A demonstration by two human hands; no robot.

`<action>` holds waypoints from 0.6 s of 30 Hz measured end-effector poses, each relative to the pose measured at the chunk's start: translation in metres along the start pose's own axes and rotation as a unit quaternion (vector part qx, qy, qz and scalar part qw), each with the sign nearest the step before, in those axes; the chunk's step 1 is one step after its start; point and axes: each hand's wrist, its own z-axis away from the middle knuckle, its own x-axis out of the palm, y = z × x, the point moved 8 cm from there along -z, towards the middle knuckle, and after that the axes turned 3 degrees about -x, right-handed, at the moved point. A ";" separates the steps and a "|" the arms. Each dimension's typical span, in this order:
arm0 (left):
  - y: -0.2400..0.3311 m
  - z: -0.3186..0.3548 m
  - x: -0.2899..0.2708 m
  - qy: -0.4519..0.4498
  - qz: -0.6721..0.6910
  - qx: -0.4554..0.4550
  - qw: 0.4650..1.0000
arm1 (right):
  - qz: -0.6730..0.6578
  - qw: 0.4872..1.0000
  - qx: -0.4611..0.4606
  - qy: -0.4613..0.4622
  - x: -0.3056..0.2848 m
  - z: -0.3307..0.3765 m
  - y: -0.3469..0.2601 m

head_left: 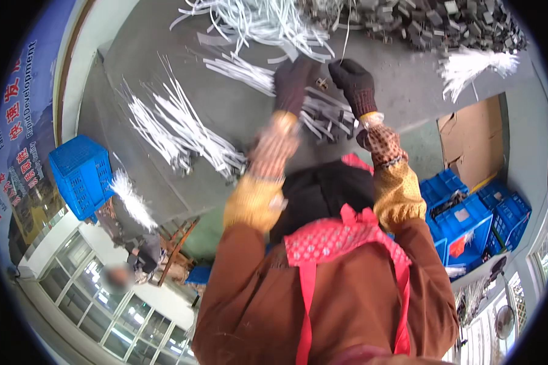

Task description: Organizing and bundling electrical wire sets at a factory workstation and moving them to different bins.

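On flat grey table (pixel 146 48): tangled white strip pile (pixel 249 24) at far side, left of dark rectangular-block heap (pixel 450 21); straight white strip bundles (pixel 192 131) nearer, at left. Blue rectangular plastic crate (pixel 82 173): left of table.

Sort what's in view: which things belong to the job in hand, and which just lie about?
Likely in the job:
thin white strip at the right grip
loose white strips
small grey pieces
white strip bundles

Apparently lying about:
blue crate at left
blue crates at right
brown cardboard
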 end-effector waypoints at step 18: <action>-0.063 -0.024 0.144 -0.140 0.344 -0.084 0.925 | -0.113 0.947 0.274 0.124 -0.271 0.350 0.172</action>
